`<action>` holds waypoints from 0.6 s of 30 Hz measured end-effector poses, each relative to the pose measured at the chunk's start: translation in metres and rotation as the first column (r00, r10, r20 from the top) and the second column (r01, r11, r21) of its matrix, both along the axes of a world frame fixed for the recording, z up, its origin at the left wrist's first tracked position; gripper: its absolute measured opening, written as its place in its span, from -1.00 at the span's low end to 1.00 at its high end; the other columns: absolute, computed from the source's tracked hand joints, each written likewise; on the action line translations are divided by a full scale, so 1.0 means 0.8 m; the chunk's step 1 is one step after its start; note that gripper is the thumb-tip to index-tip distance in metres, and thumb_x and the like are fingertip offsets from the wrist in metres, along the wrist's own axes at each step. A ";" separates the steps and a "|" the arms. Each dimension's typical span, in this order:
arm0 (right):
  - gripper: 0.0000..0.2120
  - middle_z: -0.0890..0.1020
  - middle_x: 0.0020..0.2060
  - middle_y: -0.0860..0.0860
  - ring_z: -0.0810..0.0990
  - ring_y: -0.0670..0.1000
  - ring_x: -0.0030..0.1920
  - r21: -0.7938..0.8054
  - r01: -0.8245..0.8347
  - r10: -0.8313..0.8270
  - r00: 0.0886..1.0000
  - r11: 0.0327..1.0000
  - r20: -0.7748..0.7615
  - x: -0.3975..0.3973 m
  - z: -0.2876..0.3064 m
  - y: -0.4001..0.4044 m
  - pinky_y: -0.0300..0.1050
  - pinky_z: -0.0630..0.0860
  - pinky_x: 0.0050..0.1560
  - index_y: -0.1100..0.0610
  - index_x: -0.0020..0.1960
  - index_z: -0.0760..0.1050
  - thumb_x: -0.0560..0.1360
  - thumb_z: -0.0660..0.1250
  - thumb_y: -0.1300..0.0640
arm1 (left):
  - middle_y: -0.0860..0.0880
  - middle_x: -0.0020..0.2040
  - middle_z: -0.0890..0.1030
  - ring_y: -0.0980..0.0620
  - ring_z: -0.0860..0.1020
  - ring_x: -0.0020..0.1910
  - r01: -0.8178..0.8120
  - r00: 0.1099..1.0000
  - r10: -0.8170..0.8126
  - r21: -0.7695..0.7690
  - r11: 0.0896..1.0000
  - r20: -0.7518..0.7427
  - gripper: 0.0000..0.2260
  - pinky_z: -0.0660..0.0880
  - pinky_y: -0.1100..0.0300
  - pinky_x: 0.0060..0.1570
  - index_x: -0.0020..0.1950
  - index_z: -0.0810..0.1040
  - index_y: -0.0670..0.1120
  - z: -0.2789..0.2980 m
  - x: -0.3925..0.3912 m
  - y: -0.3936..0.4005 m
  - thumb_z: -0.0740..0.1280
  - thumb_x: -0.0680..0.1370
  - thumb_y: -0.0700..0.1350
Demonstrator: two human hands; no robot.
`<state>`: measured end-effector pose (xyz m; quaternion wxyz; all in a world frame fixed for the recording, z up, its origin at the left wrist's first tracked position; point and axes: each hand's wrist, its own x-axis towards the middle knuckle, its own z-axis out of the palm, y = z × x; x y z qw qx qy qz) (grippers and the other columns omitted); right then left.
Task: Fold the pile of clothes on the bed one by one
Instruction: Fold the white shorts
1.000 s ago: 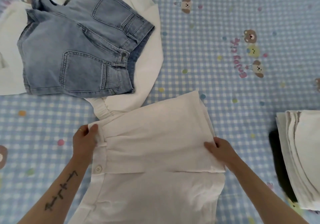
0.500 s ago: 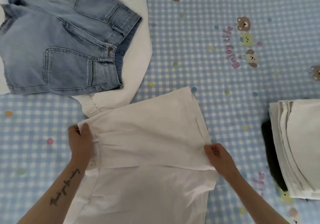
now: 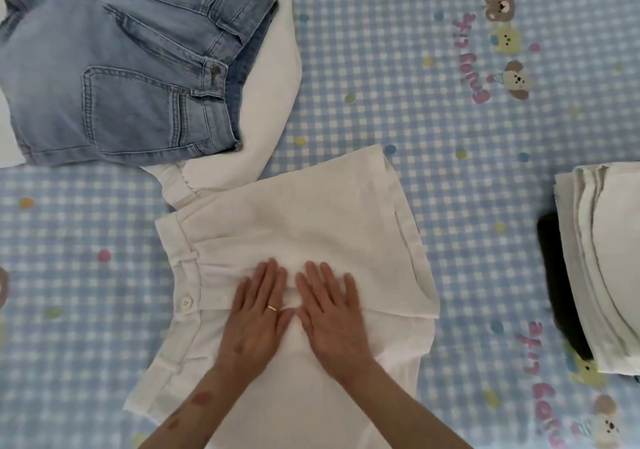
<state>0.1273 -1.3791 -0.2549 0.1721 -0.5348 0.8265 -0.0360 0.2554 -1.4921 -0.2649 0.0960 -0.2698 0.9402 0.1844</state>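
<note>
One garment in work: white shorts (image 3: 298,240) flat on bed (image 3: 450,119), folded over once, waistband button showing at left. Left hand (image 3: 258,313) and right hand (image 3: 332,313) side by side on fold, fingers straight, pressing cloth, gripping nothing. Done, by look: folded stack (image 3: 609,268) at right edge. Left to fold: denim shorts (image 3: 121,67) and white garment (image 3: 277,102) under them, upper left. Roughly midway.

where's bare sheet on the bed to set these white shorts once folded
The widest bare sheet lies between the denim shorts and the folded stack, above the white shorts. A smaller patch sits left of the white shorts, below the denim. The top left is crowded, the denim lying on a white garment. Both hands press flat on the white shorts.
</note>
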 end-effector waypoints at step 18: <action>-0.55 0.37 0.43 -0.07 0.38 -0.05 0.39 0.047 -0.729 0.730 0.679 0.683 -0.081 0.059 0.006 0.253 0.08 0.06 0.42 0.04 0.46 0.28 0.64 -0.08 0.29 | -0.09 0.56 0.07 -0.05 0.15 0.49 0.532 0.836 -0.529 0.020 0.846 0.142 -0.28 0.09 -0.02 0.44 0.55 0.05 -0.14 0.015 0.288 -0.063 0.25 0.43 -0.36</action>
